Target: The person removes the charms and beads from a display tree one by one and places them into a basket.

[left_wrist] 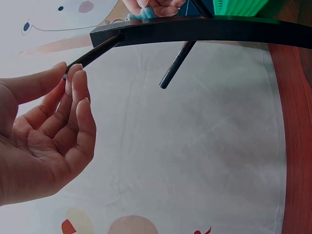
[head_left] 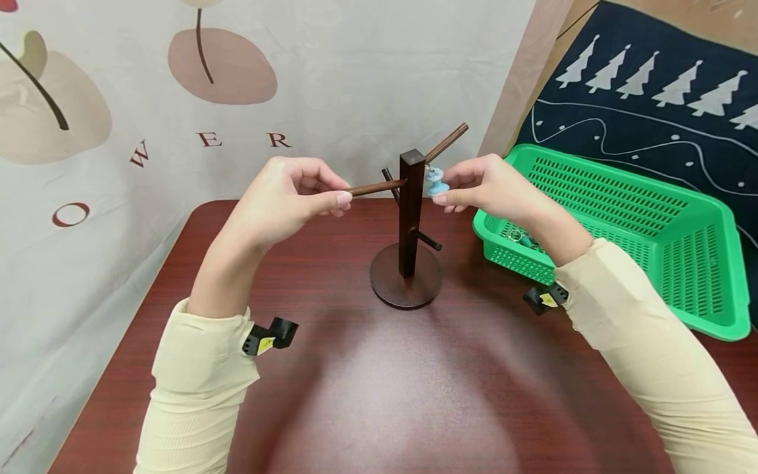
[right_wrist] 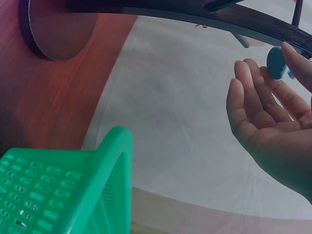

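Observation:
A dark wooden peg stand [head_left: 410, 217] with a round base and slanting pegs stands upright on the table. My left hand [head_left: 278, 197] pinches the tip of its left upper peg [head_left: 379, 188] between thumb and fingers. On the stand's other side, a small light-blue figure keychain [head_left: 437, 182] is by the upper right peg [head_left: 448, 142], its metal fitting close to the post. My right hand [head_left: 491, 187] holds the figure's round base [right_wrist: 276, 62] between thumb and fingers. Whether the keychain's ring is round the peg, I cannot tell.
A green plastic basket [head_left: 681, 197] stands at the right, with small keychains [head_left: 516, 236] inside its near left corner. Behind the table [head_left: 331, 395] hangs a pale printed cloth [head_left: 355, 79]. A dark cloth with white trees [head_left: 645, 105] is behind the basket.

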Available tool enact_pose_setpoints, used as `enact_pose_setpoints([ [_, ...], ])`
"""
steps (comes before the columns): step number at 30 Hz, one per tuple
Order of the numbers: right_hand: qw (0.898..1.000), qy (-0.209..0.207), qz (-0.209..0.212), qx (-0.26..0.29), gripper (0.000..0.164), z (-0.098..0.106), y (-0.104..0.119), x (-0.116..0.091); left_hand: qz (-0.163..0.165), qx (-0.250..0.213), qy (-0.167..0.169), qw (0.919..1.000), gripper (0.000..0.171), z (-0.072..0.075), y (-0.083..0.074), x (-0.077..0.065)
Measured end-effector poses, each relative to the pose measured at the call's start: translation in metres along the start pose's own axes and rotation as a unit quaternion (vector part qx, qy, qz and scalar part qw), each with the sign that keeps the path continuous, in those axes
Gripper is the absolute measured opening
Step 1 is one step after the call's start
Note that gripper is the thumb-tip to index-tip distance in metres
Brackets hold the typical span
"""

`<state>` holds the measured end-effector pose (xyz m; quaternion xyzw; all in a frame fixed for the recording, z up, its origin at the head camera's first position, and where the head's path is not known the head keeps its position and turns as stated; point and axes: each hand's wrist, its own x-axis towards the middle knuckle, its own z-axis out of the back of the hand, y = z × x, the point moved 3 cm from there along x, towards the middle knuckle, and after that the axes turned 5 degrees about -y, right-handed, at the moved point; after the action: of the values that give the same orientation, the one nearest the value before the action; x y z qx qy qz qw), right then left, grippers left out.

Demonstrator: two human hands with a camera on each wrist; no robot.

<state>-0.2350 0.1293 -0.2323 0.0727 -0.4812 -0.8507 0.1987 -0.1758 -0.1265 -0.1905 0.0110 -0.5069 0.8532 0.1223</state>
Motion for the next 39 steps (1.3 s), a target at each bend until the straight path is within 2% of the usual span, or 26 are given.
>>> enact_pose_setpoints([
  [16,1.000,-0.020,0.010,-0.005,0.028,0.019,0.014,-0.006,0.002,-0.011,-0.003,0.9999,0.009,0.000,-0.001,0.001],
  [22,1.000,-0.029,0.002,-0.009,0.029,0.024,0.018,-0.008,0.005,-0.010,-0.002,0.9999,0.009,0.000,-0.001,0.000],
  [39,0.998,-0.055,-0.003,-0.036,0.037,0.045,0.020,-0.014,-0.008,-0.005,0.001,1.0000,0.010,0.000,-0.003,0.000],
])
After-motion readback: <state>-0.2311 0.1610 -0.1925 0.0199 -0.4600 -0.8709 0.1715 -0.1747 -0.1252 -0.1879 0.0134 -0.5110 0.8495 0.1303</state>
